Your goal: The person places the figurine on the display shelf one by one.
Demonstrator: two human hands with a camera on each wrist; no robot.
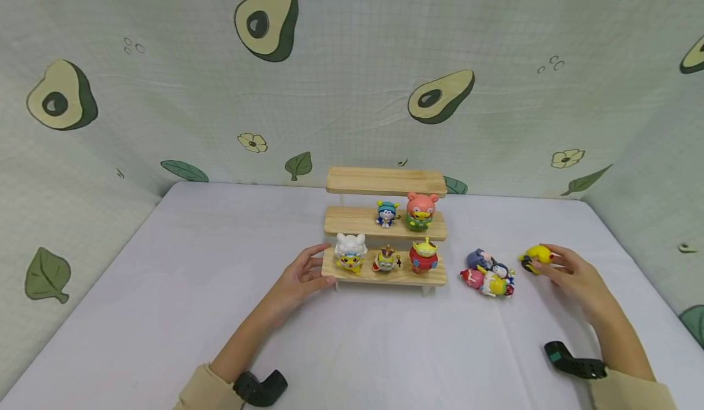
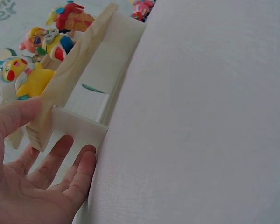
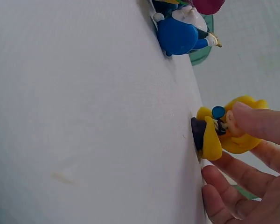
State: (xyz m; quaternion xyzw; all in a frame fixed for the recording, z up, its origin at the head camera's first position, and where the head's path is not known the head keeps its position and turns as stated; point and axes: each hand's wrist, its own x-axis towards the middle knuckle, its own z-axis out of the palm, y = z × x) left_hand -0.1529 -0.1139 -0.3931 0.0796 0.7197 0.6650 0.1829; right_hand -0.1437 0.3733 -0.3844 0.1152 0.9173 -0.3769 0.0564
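The left hand (image 1: 301,278) held the left end of the lowest shelf of a three-tiered, pale-wood display rack (image 1: 386,181) with white supports, its thumb at the front corner and its forefinger at the rear. Well to the right of the rack, the right hand (image 1: 574,275) pinched a bright yellow, plastic-looking figurine (image 1: 535,257) with a dark base between thumb and fingers. The base lay close to the smooth white cloth (image 1: 385,336); whether it touched could not be told. Between this figurine and the rack lay a tight cluster of small, multicoloured toy figures (image 1: 492,281). On the rack's lowest shelf, from left to right, stood a yellow toy in a fluffy white hood (image 1: 351,253), a small crowned toy with a red cape (image 1: 385,259) and a round red toy with a yellow top (image 1: 423,257); its middle shelf bore a small blue-and-white toy (image 1: 387,214) and a larger pink-and-green toy (image 1: 420,211). The step in hand was judged to be the picking up of the yellow figurine while the rack was steadied. The next move appeared to call for a secure pinch and a clean lift; any path toward the rack needed to clear the cluster.
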